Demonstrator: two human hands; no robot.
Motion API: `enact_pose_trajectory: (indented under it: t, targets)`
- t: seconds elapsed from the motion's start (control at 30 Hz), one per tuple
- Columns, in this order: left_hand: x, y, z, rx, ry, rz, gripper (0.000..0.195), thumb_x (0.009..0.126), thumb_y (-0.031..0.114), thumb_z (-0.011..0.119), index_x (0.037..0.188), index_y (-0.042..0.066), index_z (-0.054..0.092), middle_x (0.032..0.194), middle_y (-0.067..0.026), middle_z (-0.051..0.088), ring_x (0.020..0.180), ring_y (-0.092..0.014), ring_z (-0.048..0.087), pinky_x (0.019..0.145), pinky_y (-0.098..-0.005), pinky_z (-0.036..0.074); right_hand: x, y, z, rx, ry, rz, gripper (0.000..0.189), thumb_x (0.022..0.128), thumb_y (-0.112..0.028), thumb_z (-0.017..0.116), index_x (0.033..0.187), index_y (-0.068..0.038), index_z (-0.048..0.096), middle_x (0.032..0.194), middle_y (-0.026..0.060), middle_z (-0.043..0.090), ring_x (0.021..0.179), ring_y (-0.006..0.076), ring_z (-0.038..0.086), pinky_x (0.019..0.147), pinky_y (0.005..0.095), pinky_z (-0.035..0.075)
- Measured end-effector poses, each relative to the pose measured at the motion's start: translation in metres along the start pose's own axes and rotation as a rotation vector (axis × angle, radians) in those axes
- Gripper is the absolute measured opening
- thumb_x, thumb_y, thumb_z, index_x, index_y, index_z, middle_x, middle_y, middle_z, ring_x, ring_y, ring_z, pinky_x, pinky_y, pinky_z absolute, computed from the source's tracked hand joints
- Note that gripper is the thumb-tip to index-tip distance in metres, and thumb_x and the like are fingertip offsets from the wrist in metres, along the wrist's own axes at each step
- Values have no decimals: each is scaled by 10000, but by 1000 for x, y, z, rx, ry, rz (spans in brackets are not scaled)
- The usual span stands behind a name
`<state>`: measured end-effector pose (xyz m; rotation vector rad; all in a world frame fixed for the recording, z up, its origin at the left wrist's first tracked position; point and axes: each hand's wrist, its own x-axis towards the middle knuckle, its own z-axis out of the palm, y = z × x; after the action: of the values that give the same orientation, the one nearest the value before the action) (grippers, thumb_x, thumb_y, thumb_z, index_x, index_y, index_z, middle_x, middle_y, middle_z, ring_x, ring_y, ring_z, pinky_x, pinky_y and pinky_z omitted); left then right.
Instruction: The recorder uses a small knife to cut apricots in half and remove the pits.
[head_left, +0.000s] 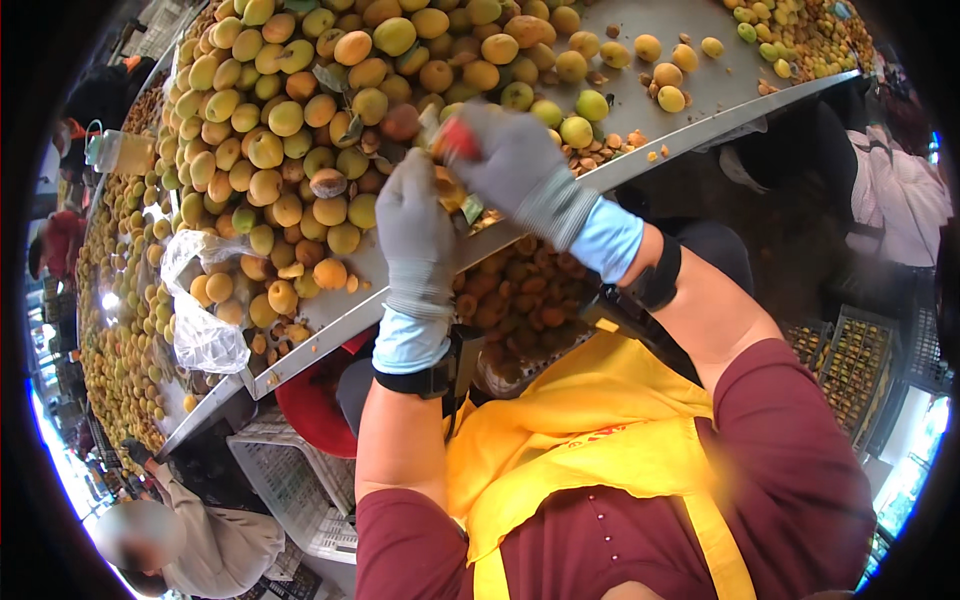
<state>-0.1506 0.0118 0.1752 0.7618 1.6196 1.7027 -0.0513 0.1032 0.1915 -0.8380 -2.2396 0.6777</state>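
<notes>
My right hand (506, 154), in a grey knit glove over a light blue cuff, is closed on a small red-handled tool (459, 140); its working end is blurred. Close beside it, my left hand (417, 210), gloved alike, has its fingers curled together at the tool's tip; whether it holds a fruit is hidden. An orange fruit piece (448, 189) shows between the hands. Beyond them a large heap of yellow-green and orange apricots (285, 118) covers the metal table. Brown pits (600, 150) lie by the table's edge to the right of my hands.
The raised metal table rim (330, 334) runs diagonally before me. Below it, a container of halved fruit (525, 300) sits at my lap. A clear plastic bag (206, 315) lies at left. A white plastic crate (300, 480) stands low left, near a co-worker (217, 540).
</notes>
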Motion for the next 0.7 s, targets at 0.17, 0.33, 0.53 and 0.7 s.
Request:
enact_pose_trajectory:
  t: [0.17, 0.33, 0.53, 0.7]
  targets:
    - [-8, 48, 3, -98, -45, -305, 301, 973, 258, 485, 982, 18, 667, 693, -31, 655, 447, -40, 425, 390, -173, 292, 37, 49, -22, 143, 54, 128, 231, 805, -262, 669, 960, -96, 623, 891, 155, 660, 838, 343, 646, 753, 422, 518]
    - [-22, 59, 4, 7, -270, -436, 260, 946, 239, 514, 979, 27, 660, 713, -38, 653, 498, -47, 477, 429, -178, 352, 44, 38, 7, -324, -282, -48, 312, 800, -301, 673, 1061, -138, 621, 1008, 126, 657, 938, 329, 636, 815, 417, 504]
    - [-49, 55, 17, 206, -768, -573, 232, 912, 204, 552, 967, -5, 637, 767, -99, 662, 684, -155, 620, 628, -278, 501, 63, 68, -6, 284, -317, 194, 357, 823, -335, 715, 1083, -100, 653, 884, 70, 670, 786, 198, 636, 700, 337, 493]
    - [-64, 10, 13, 800, -885, -38, 293, 889, 263, 561, 1015, 6, 624, 923, -208, 662, 867, -395, 618, 792, -405, 497, 60, 65, -40, 891, -429, 416, 305, 864, -240, 706, 1116, -76, 660, 817, -16, 618, 508, 29, 435, 446, 190, 358]
